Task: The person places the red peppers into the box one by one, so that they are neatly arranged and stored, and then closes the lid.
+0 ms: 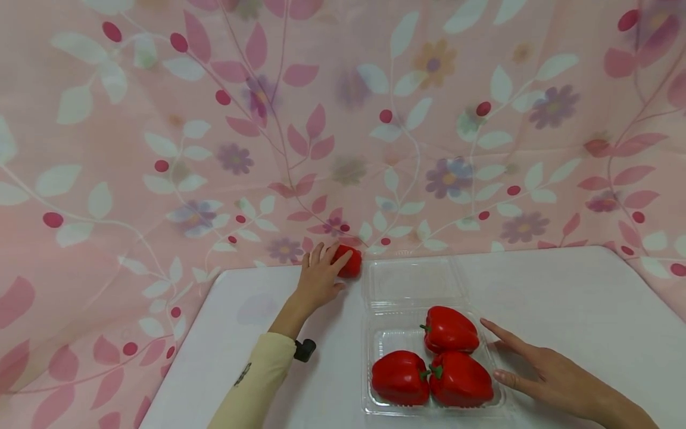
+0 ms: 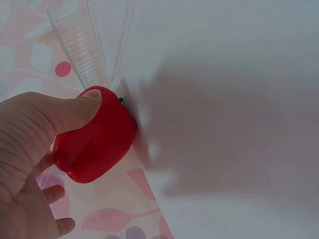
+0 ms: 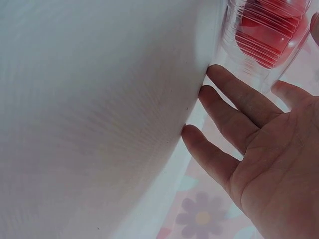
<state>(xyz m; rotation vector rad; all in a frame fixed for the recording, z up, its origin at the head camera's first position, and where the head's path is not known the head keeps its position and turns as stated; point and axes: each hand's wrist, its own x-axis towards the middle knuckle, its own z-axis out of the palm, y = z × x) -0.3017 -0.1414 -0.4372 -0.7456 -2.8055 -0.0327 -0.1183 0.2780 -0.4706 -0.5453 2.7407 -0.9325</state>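
At the back edge of the table, my left hand (image 1: 317,285) grips a red bell pepper (image 1: 351,266). In the left wrist view the thumb presses on top of this pepper (image 2: 102,144), whose green stem points toward the table; the far side of the grip is partly hidden. A clear plastic clamshell box (image 1: 393,341) lies with its lid laid back. Three more red bell peppers sit in it: one at front left (image 1: 399,379), one at front right (image 1: 463,381), one behind (image 1: 452,329). Beside the box's right side, my right hand (image 1: 560,378) holds nothing, fingers spread.
The transparent lid (image 1: 412,283) lies flat behind the box, just right of the gripped pepper. A white-covered table (image 1: 568,298) carries everything. Behind it hangs a pink floral cloth (image 1: 348,149), close against the table's back edge.
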